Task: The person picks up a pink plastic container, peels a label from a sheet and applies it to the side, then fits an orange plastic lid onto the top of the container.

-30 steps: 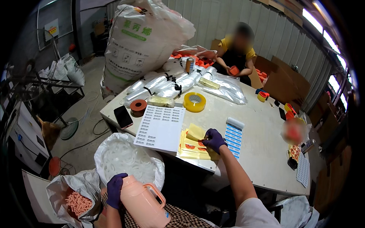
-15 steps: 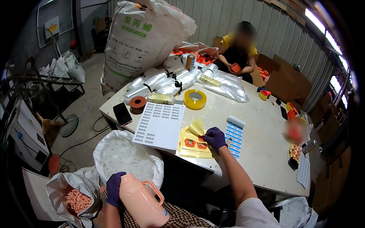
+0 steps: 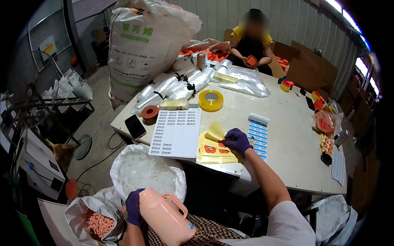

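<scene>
My left hand, in a purple glove, is closed around the neck end of a pink thermos jug, which lies tilted across my lap. The jug has a loop handle and a small blue label near its base. On the table's front edge, my gloved right hand is closed in a pinch at a red sticker on a stack of yellow sticker sheets. The top sheet's corner curls up beside my fingertips. Just right of that hand lies a blue-and-white label strip with a rolled end.
A white label sheet, phone, brown roll and yellow tape roll lie on the table. Plastic sleeves and a large white sack stand behind. Bags of clear rings and pink pieces flank me. A co-worker sits opposite.
My view has shifted, so most of the table sits a little further right. Both hands keep their holds, and the sheet's corner is still curled up.
</scene>
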`<state>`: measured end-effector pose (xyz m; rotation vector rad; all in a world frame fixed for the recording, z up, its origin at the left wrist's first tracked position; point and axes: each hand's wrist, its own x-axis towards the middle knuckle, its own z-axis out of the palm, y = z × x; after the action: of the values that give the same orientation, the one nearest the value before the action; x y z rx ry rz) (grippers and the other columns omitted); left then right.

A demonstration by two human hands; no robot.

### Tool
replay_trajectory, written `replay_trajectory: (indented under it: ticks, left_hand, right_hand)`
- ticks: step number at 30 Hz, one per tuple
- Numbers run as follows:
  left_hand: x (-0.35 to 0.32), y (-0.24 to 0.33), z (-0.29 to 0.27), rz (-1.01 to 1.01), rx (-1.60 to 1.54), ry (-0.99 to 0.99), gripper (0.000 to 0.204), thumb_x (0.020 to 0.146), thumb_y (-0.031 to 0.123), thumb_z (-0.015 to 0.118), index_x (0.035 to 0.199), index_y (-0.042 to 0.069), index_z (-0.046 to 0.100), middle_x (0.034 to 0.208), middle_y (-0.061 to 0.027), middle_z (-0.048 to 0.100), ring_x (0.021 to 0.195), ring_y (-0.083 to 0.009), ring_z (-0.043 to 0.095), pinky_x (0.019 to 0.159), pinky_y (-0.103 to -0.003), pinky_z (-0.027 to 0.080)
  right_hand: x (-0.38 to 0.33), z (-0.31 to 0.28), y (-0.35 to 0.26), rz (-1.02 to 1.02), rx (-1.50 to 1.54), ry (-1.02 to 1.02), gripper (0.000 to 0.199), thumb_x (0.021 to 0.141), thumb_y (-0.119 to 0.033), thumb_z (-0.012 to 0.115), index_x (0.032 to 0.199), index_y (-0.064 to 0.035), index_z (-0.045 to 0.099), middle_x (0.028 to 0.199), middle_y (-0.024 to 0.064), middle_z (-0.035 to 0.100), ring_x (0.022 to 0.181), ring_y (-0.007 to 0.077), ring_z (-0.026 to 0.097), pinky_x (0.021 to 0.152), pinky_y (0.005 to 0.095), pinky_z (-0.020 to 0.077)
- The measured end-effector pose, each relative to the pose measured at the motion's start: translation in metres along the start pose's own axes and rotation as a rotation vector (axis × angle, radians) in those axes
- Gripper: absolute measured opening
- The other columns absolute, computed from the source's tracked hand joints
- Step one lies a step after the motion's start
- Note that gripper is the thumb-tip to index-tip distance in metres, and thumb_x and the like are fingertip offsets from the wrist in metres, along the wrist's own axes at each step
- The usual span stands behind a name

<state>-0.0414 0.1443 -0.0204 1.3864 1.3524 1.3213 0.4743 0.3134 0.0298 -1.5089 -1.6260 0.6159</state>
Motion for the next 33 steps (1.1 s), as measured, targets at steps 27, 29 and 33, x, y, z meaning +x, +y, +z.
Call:
replay_trajectory:
  ticks: [27,29,33]
  left_hand:
    - [0.162,0.138,0.277,0.77,0.963,-0.725,0.08,0.08,0.01,0.066,0.152,0.005,0.031,0.131,-0.0152,0.06,0.132,-0.0283,0.049,0.116,-0.051,0.024]
    - [0.166,0.116,0.297,0.744,0.998,-0.683,0.073,0.084,0.01,0.06,0.152,0.005,0.032,0.128,-0.0174,0.062,0.128,-0.0275,0.053,0.116,-0.05,0.023]
    - [0.172,0.119,0.311,0.505,1.116,-0.837,0.061,0.092,0.012,0.046,0.152,0.005,0.033,0.128,-0.0149,0.063,0.123,-0.0271,0.058,0.116,-0.053,0.022]
  right_hand:
    - [-0.02,0.011,-0.009,-0.295,-0.258,0.197,0.012,0.074,-0.016,0.08,0.083,-0.0095,0.076,0.088,0.0091,0.071,0.078,0.0272,0.068,0.073,0.0363,0.055]
    - [-0.023,0.009,-0.019,-0.327,-0.258,0.201,0.009,0.072,-0.013,0.079,0.079,-0.0096,0.075,0.085,0.009,0.07,0.077,0.0265,0.068,0.072,0.0355,0.055]
    - [-0.05,-0.01,-0.066,-0.755,-0.596,0.242,0.021,0.07,-0.01,0.078,0.087,-0.0161,0.069,0.097,0.0074,0.067,0.095,0.0319,0.066,0.084,0.0453,0.0528]
